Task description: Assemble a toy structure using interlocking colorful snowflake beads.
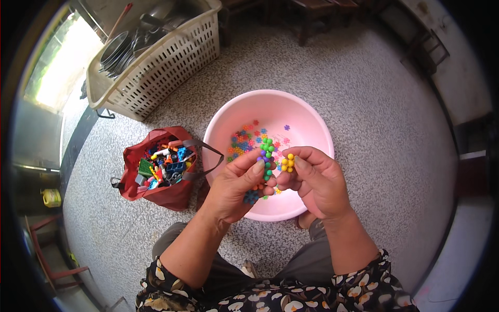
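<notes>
Over a round pink basin (311, 115), my left hand (233, 186) is closed on a chain of knobbly flower-shaped plastic pieces (267, 147). Green, purple and teal pieces of it show above the fingers; orange and blue ones peek out below the palm. My right hand (323, 184) pinches a single yellow flower-shaped piece (287, 163) between thumb and fingers, just right of the chain. A narrow gap seems to separate the yellow piece from the chain. Many loose flower-shaped pieces (244, 139) in several colours lie on the basin's bottom, mostly at its left; my hands hide some.
Left of the basin stands a red bag (176, 196) full of mixed building bricks, its dark strap (210, 147) reaching the basin's rim. A cream slatted crate (171, 70) with pans and utensils sits at the far left. Wooden furniture (314, 8) lines the back.
</notes>
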The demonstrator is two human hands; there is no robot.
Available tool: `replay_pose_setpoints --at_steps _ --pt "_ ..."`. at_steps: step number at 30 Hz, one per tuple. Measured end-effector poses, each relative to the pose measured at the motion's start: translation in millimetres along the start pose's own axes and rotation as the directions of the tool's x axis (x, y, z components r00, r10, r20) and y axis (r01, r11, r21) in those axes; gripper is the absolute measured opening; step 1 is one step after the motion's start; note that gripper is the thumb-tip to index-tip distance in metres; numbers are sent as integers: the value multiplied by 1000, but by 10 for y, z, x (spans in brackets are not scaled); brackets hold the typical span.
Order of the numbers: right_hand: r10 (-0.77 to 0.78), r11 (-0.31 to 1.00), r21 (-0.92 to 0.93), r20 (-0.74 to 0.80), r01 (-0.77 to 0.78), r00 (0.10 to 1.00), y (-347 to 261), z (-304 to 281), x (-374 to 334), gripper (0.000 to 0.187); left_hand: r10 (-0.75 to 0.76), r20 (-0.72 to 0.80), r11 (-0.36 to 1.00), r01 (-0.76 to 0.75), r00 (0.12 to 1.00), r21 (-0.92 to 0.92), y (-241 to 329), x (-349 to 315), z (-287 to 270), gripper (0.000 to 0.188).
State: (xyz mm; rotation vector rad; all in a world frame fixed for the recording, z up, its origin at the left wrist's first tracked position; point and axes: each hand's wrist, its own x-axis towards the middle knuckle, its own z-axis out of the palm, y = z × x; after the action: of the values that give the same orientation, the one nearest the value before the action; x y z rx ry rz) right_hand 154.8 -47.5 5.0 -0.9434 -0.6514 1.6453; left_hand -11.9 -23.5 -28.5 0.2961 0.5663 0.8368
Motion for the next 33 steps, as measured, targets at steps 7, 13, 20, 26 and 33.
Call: replay_pose_setpoints --at_steps 7,13,20,26,33 --pt "-88 965 -248 1 86 996 60 -89 -32 21 16 39 994 -20 999 104 -17 -6 -50 29" --pt "-501 619 -650 103 440 859 152 -35 -32 19 75 62 972 -87 995 218 -8 -1 59 39" --pt "-662 173 -790 349 588 664 98 -94 33 20 175 77 917 -191 982 350 -35 8 89 52" --pt "-665 206 -770 342 604 664 116 -121 53 21 236 91 872 -252 967 420 -35 22 95 52" --pt "-630 92 -788 427 609 648 75 -121 45 24 259 28 837 -239 965 493 -19 8 111 48"
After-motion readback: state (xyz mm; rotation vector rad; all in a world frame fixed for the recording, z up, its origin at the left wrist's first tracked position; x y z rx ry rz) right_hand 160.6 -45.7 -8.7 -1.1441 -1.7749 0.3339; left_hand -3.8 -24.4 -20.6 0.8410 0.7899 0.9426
